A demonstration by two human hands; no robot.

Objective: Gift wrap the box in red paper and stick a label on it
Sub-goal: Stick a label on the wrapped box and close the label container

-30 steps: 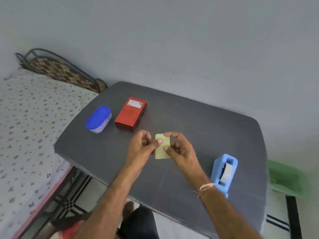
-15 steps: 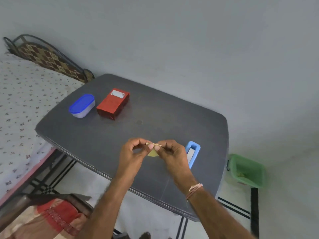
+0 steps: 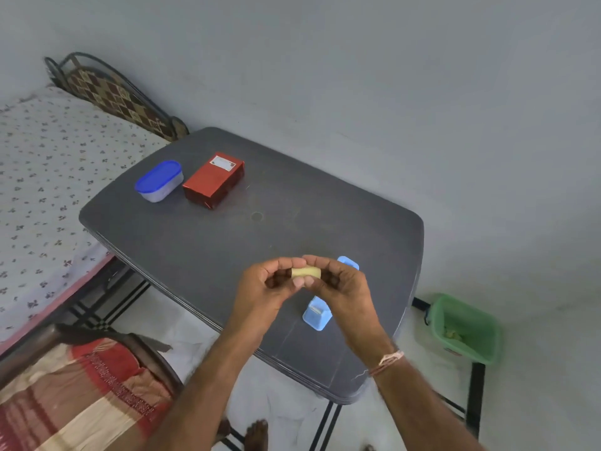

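Item: box (image 3: pixel 213 180), wrapped in glossy red paper; white label (image 3: pixel 222 163) stuck on its top face.
Position: flat on the table (image 3: pixel 227 249), well ahead of the hands and off to the left hand's side; touched by neither.
Axis: long axis runs away from the person, slanting slightly right; label sits at the far end.
Handling (judged): light, stiff; foil likely slippery and easily creased; grip across the two long sides, clear of the label.
Hands: left hand (image 3: pixel 260 288) and right hand (image 3: pixel 344 288) both pinch a rolled pale-yellow slip (image 3: pixel 305 272) between fingertips and thumbs; a blue tape dispenser (image 3: pixel 317 315) lies just beneath the right hand.
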